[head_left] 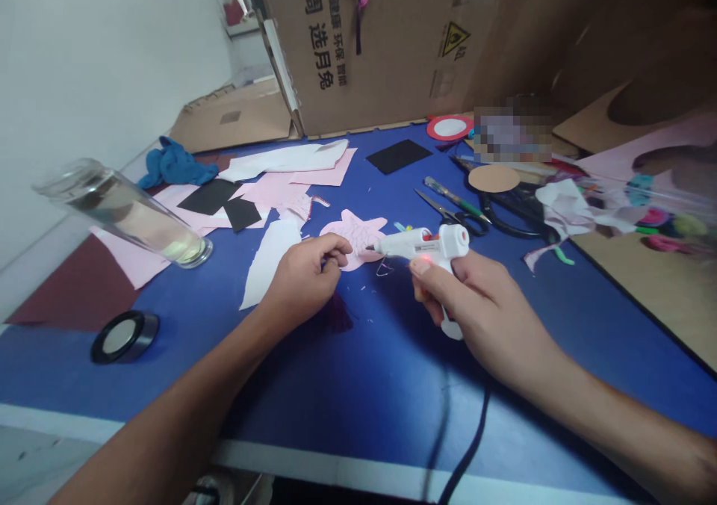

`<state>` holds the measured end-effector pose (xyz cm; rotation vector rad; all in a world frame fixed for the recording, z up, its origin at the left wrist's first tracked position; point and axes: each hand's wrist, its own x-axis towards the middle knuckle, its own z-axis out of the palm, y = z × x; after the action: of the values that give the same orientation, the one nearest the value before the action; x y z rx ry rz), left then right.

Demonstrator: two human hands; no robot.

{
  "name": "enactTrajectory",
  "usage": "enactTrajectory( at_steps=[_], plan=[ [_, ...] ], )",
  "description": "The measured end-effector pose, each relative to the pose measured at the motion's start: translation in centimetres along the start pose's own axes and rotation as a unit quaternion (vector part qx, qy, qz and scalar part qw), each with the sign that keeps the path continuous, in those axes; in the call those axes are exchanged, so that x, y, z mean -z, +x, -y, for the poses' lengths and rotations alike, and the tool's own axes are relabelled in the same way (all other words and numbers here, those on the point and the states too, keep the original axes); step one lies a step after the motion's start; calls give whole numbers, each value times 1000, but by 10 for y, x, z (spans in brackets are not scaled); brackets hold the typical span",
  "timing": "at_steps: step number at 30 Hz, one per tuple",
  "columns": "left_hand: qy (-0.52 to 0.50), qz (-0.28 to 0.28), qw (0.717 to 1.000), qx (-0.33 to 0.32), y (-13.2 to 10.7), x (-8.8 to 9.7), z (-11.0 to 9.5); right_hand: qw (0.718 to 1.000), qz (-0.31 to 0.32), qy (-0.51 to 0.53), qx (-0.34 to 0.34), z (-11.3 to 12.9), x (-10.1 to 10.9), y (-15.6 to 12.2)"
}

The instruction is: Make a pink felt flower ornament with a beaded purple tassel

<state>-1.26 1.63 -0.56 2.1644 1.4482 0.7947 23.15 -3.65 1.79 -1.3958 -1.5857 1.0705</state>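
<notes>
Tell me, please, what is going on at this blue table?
A person's right hand grips a white glue gun, its nozzle pointing toward the curled fingers of the left hand. A pink cutout lies by the nozzle on the blue table. Whether the left hand pinches something small is not clear. Scissors lie to the right, pink and white pieces to the left.

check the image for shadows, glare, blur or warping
Head view: a dark shadow crosses the blue table under the right hand, with pale sheen nearer; the glue gun glows red; the glass leans, perhaps lens-stretched; right edge soft; back-right patch pixelated.
</notes>
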Motion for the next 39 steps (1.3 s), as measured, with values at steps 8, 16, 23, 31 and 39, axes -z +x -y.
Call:
enactTrajectory(
  at_steps=[8,16,23,31,39],
  plan=[
    [43,17,999,-21,-1,3,-2,1000,0,-3,3,-2,0,0],
    [52,15,998,-25,-2,5,-3,1000,5,0,0,-2,1,1],
    [84,16,995,-48,-3,7,-5,1000,-1,0,3,-2,0,1],
    [94,2,994,-50,-5,5,-5,1000,-9,11,-1,-1,2,1],
    [122,2,988,-91,-7,5,-4,1000,-12,5,4,-2,4,2]
  ],
)
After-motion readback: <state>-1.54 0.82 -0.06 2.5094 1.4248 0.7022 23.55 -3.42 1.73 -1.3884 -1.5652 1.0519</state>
